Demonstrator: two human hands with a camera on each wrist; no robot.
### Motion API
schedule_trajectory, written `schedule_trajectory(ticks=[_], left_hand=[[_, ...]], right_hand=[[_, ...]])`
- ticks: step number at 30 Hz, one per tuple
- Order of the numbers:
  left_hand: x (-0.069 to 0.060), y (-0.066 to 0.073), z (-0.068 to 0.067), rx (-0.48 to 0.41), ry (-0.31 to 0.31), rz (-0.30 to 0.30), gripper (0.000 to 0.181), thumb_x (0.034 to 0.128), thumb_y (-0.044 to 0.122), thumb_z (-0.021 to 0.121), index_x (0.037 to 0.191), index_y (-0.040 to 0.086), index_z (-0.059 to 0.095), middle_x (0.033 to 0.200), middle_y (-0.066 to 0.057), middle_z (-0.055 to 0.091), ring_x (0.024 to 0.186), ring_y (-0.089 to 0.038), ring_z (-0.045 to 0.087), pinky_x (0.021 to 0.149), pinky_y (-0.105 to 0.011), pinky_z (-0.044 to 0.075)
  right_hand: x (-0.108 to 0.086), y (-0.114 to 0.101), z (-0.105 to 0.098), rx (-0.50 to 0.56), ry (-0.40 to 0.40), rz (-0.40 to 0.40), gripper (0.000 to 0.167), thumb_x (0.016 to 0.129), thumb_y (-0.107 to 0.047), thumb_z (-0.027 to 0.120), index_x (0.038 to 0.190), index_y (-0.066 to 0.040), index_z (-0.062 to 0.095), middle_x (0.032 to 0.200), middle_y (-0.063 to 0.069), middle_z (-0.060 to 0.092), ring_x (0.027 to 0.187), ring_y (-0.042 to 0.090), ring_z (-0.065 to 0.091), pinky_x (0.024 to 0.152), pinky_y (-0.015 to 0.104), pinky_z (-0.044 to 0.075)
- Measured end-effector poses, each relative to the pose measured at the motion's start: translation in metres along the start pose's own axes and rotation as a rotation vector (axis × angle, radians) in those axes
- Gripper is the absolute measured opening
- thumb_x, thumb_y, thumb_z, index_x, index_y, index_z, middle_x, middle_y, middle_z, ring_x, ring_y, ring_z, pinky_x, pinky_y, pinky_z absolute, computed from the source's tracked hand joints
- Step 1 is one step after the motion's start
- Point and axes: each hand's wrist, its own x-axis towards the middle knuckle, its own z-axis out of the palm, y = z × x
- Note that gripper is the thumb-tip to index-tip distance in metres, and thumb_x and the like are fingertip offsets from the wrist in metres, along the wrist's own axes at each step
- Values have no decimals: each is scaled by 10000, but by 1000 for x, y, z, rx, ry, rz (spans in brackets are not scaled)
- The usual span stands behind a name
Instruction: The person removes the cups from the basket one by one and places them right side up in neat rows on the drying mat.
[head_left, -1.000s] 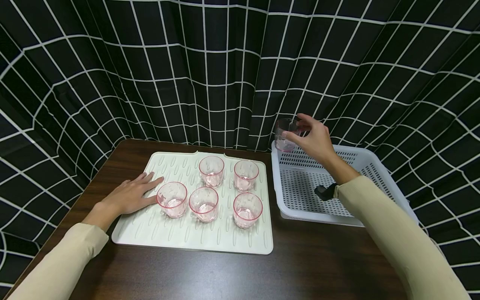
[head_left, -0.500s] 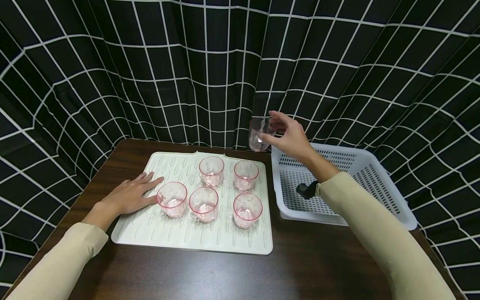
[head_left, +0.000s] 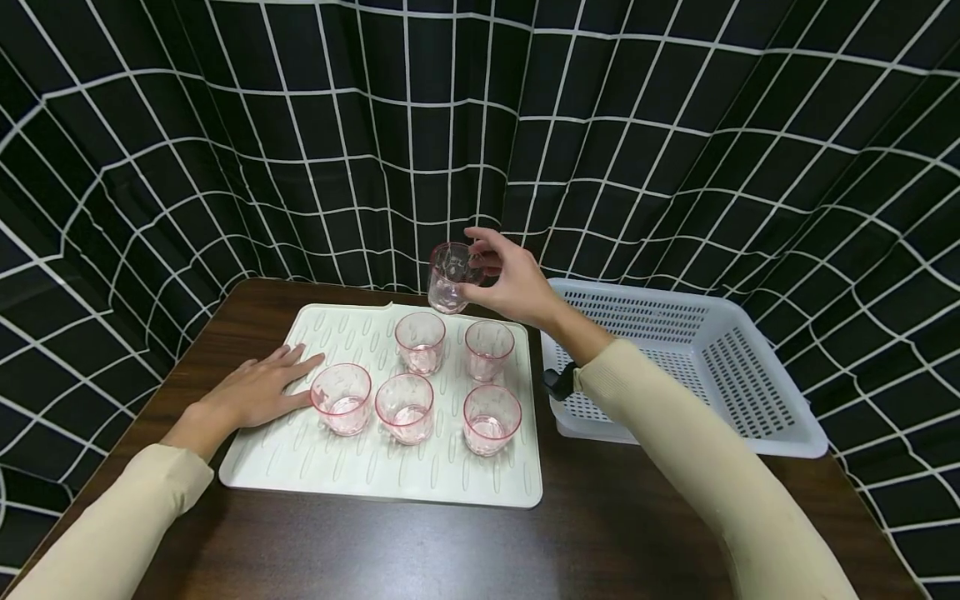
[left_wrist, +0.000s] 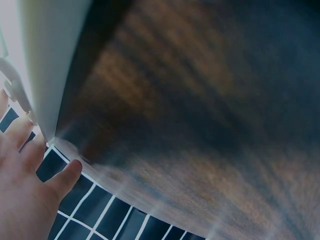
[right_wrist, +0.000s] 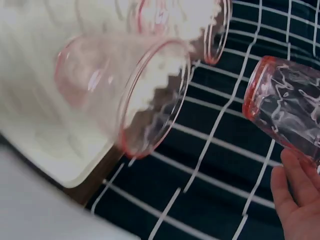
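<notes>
My right hand (head_left: pixel 513 279) holds a clear pink-rimmed cup (head_left: pixel 448 292) by its side in the head view, raised over the back edge of the white ridged tray (head_left: pixel 300 467). In the right wrist view the same cup (right_wrist: pixel 287 100) is at the right, with fingertips of the hand (right_wrist: pixel 302 200) below it. Several matching cups stand upright on the tray, among them a back cup (head_left: pixel 420 354) and a front left cup (head_left: pixel 342 408). My left hand (head_left: pixel 251 392) rests on the tray's left side, fingers spread and straight, its thumb close to that front left cup.
A white perforated plastic basket (head_left: pixel 750 450) stands right of the tray, partly under my right forearm. Both sit on a dark wooden table (head_left: pixel 420 550). A black curtain with white grid lines (head_left: pixel 420 142) hangs close behind and around the table.
My right hand has carried the cup leftward, from over the basket's back left corner to behind the tray's back row. My left hand has stayed in place.
</notes>
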Motion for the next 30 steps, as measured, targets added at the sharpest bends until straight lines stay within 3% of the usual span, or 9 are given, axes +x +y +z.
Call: schedule_trajectory(ticks=[20, 24, 30], left_hand=[[0, -2, 0, 18, 10, 14, 746, 967, 637, 466, 1533, 156, 402, 1570, -264, 303, 1435, -509, 245, 1053, -740, 251], [2, -3, 0, 19, 7, 17, 751, 964, 650, 458, 1533, 161, 403, 1570, -259, 306, 1438, -504, 244, 1050, -740, 256], [0, -2, -1, 14, 11, 13, 741, 968, 632, 470, 1529, 152, 409, 1566, -263, 311, 1435, -510, 246, 1052, -741, 254]], right_hand=[[31, -36, 80, -12, -176, -22, 679, 847, -179, 775, 1440, -46, 473, 1299, 141, 573, 1145, 240, 610, 931, 359, 534], [35, -36, 93, -84, -218, -20, 690, 856, -216, 783, 1444, -43, 467, 1250, 131, 592, 1083, 232, 590, 911, 326, 510], [38, -37, 112, -197, -276, -4, 705, 873, -263, 781, 1460, -51, 453, 1353, 99, 566, 1203, 200, 540, 1011, 286, 438]])
